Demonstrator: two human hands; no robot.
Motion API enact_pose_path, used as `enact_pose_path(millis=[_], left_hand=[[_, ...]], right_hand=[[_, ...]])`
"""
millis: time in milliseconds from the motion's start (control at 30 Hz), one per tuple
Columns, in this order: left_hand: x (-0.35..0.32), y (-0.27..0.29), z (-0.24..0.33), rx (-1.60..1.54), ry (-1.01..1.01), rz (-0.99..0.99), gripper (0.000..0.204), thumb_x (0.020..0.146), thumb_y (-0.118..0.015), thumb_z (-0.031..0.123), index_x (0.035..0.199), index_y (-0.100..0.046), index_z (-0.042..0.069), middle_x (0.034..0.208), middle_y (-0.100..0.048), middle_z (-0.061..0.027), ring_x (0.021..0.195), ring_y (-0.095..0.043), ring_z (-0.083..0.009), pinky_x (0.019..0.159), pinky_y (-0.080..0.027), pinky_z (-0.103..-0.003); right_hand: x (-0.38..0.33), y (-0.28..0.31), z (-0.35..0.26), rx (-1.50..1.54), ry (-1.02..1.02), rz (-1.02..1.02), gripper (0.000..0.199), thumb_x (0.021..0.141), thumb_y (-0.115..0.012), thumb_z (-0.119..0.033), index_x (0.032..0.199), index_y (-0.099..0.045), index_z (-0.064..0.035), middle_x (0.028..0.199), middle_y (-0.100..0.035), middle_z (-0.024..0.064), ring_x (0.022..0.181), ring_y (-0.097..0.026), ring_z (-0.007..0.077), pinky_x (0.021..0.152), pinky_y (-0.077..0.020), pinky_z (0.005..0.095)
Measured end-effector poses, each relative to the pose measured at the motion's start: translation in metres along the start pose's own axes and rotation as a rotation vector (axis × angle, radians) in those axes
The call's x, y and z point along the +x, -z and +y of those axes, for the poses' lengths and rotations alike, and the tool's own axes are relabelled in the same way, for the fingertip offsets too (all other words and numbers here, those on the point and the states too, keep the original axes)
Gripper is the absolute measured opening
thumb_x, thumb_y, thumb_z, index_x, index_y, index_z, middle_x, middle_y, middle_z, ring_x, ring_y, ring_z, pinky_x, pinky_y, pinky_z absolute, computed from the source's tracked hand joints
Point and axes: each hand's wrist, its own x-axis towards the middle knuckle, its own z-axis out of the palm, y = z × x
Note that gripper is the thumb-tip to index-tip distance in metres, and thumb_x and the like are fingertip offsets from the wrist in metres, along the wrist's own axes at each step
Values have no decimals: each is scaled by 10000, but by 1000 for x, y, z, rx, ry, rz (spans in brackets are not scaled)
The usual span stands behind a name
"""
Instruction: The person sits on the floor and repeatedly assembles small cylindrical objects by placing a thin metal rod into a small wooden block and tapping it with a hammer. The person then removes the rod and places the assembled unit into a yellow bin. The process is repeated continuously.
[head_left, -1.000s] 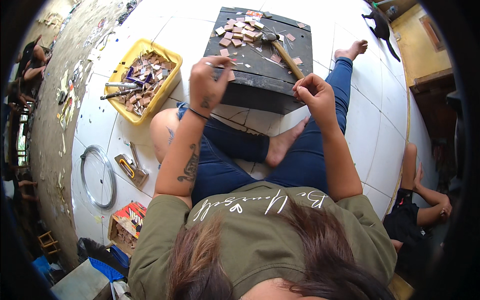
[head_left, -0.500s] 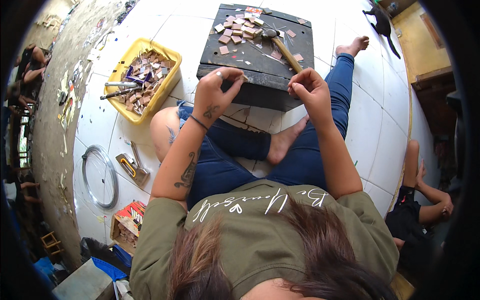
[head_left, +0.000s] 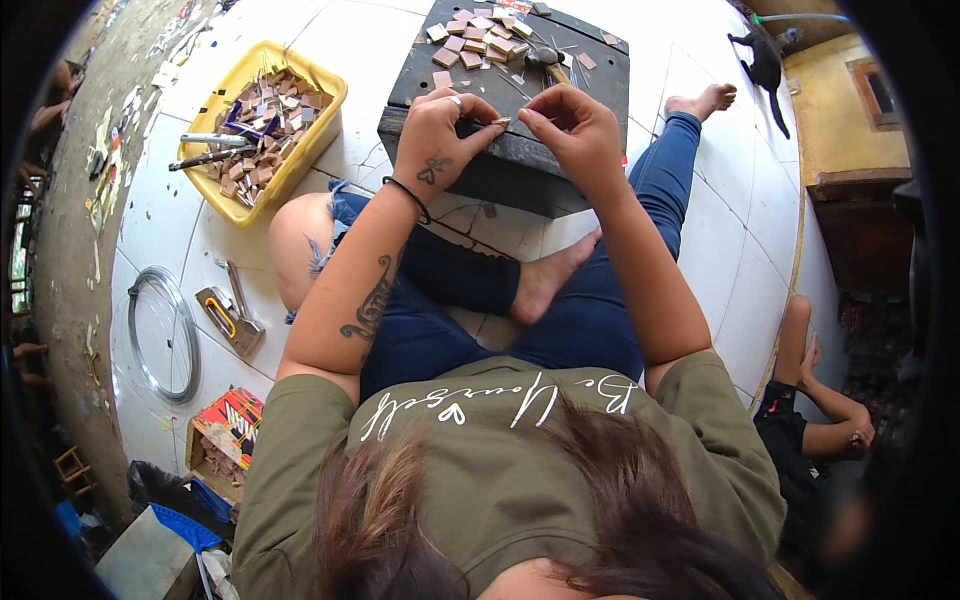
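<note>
Left of the box (head_left: 500, 187) sits the tray (head_left: 318, 138), heaped with small tiles and pens. At the box's near edge, the left hand (head_left: 438, 140) pinches a small chip (head_left: 502, 121) between thumb and fingertips, nearly closed on it; behind, tiles (head_left: 478, 38) lie on the box's top. Just right of the chip, the right hand (head_left: 578, 140) has its fingers curled in toward the thumb; I cannot tell whether it grips anything thin. The hammer (head_left: 546, 56) lies on the box beyond that hand. The step in hand looks like fine two-handed work on the chip, and the next move seems to call for a steady left pinch and close fingertip aim. Half a second ago the hands were well apart at the box; now their fingertips nearly meet.
</note>
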Motion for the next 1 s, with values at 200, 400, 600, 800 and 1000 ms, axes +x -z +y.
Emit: enact_pose_path(millis=[200, 400, 600, 800, 1000], left_hand=[[0, 1, -3, -14, -28, 1, 159, 763, -773, 240, 823, -741, 96, 772, -686, -64, 795, -637, -232, 822, -445, -356], [-1, 0, -4, 6, -30, 15, 168, 761, -772, 253, 818, -741, 97, 777, -689, -66, 800, -638, -233, 816, -448, -359], [-2, 0, -3, 28, -39, 21, 163, 759, -773, 251, 809, -739, 99, 768, -689, -55, 795, -638, -225, 809, -451, -358], [-1, -1, -4, 19, -49, 28, 162, 756, -772, 249, 804, -737, 98, 764, -689, -51, 785, -637, -227, 804, -455, -358], [-2, -1, -4, 32, -40, 19, 151, 762, -759, 244, 801, -732, 101, 776, -688, -56, 789, -641, -233, 803, -458, -361]], right_hand=[[2, -5, -2, -124, 115, 29, 118, 847, -722, -115, 893, -691, -11, 789, -699, 47, 720, -629, 74, 643, -491, 225], [6, -5, -3, -188, 76, -9, 94, 848, -726, -82, 883, -693, -1, 804, -700, 32, 761, -649, 74, 725, -518, 225], [10, -9, 1, -199, 159, -1, 130, 838, -724, -135, 885, -701, -16, 759, -707, 83, 675, -660, 124, 652, -527, 254], [12, -7, -3, -259, 167, -21, 133, 830, -719, -132, 881, -696, -12, 749, -701, 102, 656, -665, 146, 634, -527, 269], [21, -7, -15, -393, 194, -105, 129, 812, -706, -119, 864, -685, -3, 752, -692, 146, 664, -685, 225, 635, -531, 305]])
